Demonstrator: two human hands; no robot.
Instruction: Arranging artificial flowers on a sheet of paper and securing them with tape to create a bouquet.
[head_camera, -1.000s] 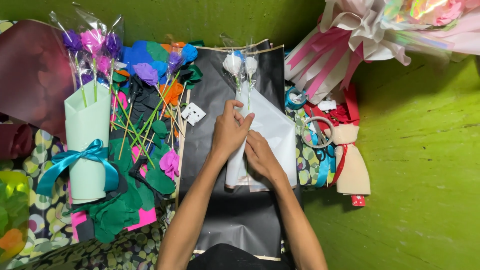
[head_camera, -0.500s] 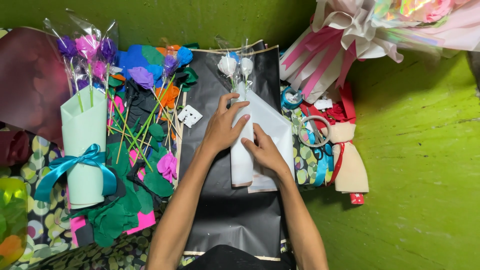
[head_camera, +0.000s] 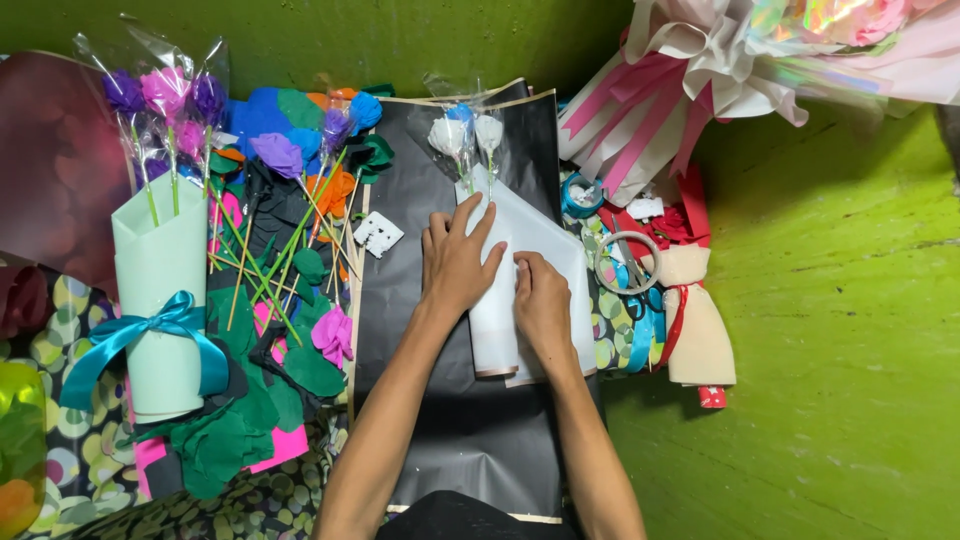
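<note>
**Both hands flat on a white paper wrap**

The left hand (head_camera: 458, 262) spreads its fingers (head_camera: 487, 228) flat over the white paper (head_camera: 545, 240), seemingly to hold the fold down. The right hand (head_camera: 541, 305) rests beside it, fingers together, pressing the rolled lower part. The wrap, with small white and blue flowers (head_camera: 462, 133) poking out on top, lies on a black sheet (head_camera: 470, 440). Both forearms reach straight forward, palms down.

A large sheet of paper (head_camera: 440, 400) lies in the middle, running near to far. On it rests a wrapped cone of paper (head_camera: 525, 290) with small flowers (head_camera: 465, 135) at its far end. Both hands lie on the cone, the left hand (head_camera: 455, 262) just left of the right hand (head_camera: 542, 305). Left of the sheet lies a heap of stemmed flowers (head_camera: 290, 230), and further left a ribboned bouquet (head_camera: 155, 300). Right of the sheet lie tape rolls (head_camera: 625, 262).
</note>
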